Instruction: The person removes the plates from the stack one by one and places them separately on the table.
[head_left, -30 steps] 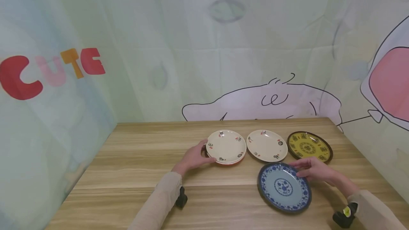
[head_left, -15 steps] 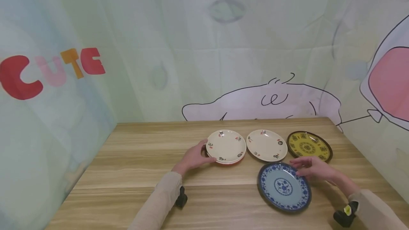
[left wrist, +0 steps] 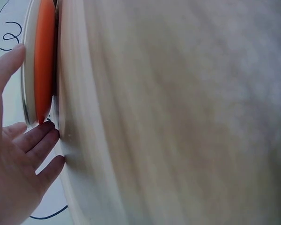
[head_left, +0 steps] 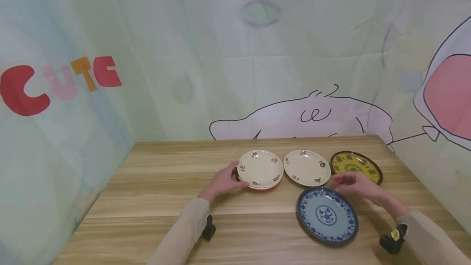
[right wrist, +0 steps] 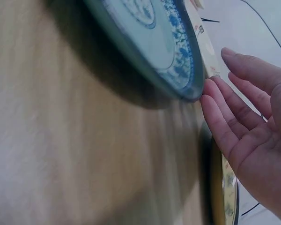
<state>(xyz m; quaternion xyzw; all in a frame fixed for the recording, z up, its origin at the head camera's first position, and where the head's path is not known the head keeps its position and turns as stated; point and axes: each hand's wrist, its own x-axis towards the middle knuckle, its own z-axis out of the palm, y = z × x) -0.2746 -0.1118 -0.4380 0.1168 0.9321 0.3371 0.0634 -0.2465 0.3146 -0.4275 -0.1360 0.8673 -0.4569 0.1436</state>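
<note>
My left hand (head_left: 223,180) rests at the left rim of a cream plate (head_left: 260,168) with small red and black motifs. Beneath that plate, the left wrist view shows an orange-red layer (left wrist: 45,61), stacked close. The thumb touches the rim and the other fingers lie loosely by the edge. Near the back edge of a blue-and-white patterned plate (head_left: 326,215), my right hand (head_left: 355,185) hovers with relaxed fingers. In the right wrist view, its fingertips are at or just off that plate's rim; I cannot tell whether they touch.
A second cream plate (head_left: 307,168) lies right of the stack. A yellow plate (head_left: 355,167) with a dark rim stands at the back right, partly behind my right hand. Everything is on a wooden table (head_left: 154,199), with a printed curtain (head_left: 184,52) behind.
My right hand has let go of the blue-and-white plate's rim and shifted slightly up and away. The left hand and the plates have stayed in place.
</note>
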